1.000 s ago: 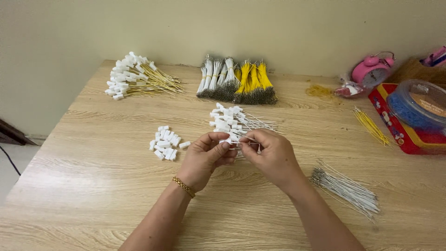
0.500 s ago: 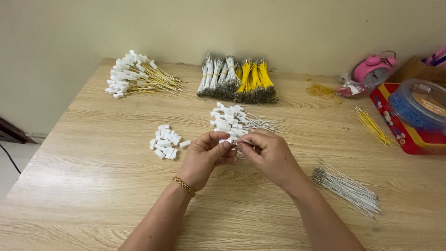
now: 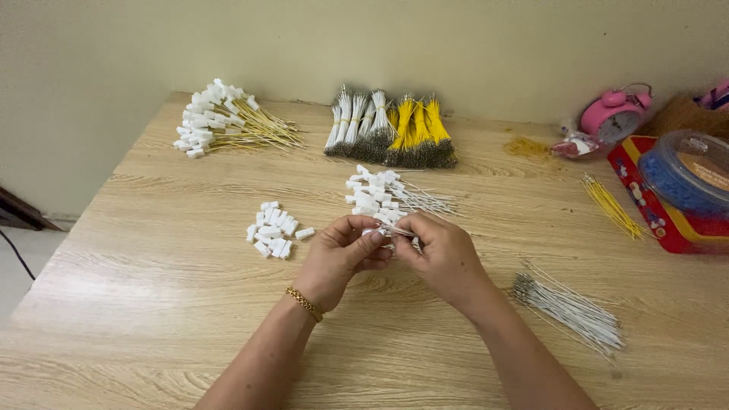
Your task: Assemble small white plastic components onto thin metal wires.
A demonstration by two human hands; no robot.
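Two hands meet: our left hand (image 3: 342, 254) and right hand (image 3: 440, 254) pinch a small white plastic connector on thin white wire (image 3: 389, 228) between fingertips. Light, rigid, slippery, we judge; grip its body. Loose white plastic connectors (image 3: 273, 229) lie left of our fingers. Nothing has shifted since earlier.

Loose connectors (image 3: 274, 230) left of hands, wire bundle (image 3: 571, 310) right, on table (image 3: 137, 304).

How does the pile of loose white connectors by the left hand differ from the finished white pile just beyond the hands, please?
The loose white connectors are bare blocks with no wires; the finished white pile has thin white wires trailing right. The loose connectors lie left of the left hand; the finished pile lies beyond both hands. Both share small white plastic housings on the wooden table.
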